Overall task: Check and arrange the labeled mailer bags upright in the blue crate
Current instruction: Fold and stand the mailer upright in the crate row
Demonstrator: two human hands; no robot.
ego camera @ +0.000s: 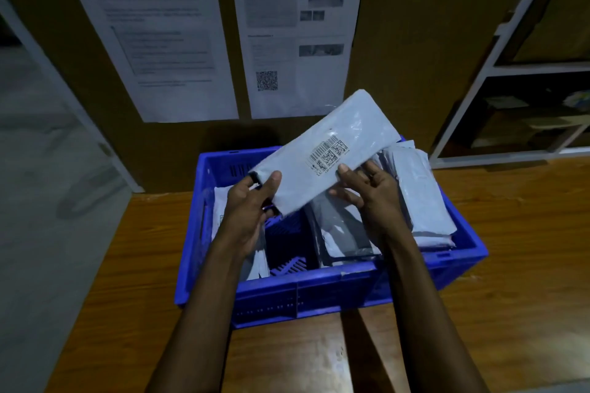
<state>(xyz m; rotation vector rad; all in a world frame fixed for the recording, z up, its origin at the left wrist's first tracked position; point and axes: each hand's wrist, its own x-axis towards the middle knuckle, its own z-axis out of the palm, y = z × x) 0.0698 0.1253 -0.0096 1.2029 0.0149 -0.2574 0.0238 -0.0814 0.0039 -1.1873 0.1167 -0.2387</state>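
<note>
A blue crate (319, 289) stands on a wooden table. Above it I hold a pale grey mailer bag (335, 134), tilted up to the right, with its barcode label (329, 153) facing me. My left hand (252, 210) grips the bag's lower left end, thumb on top. My right hand (370, 195) holds the bag's lower edge just below the label, thumb on the front. Several more mailer bags (421, 198) stand or lean at the crate's right side, and others (223, 214) lie along its left wall, partly hidden by my left arm.
The wooden table (510, 281) spreads around the crate. Behind it a brown board carries two printed sheets (297, 32). A white-framed shelf unit (517, 89) stands at the right. The table's left edge drops to a grey floor (48, 201).
</note>
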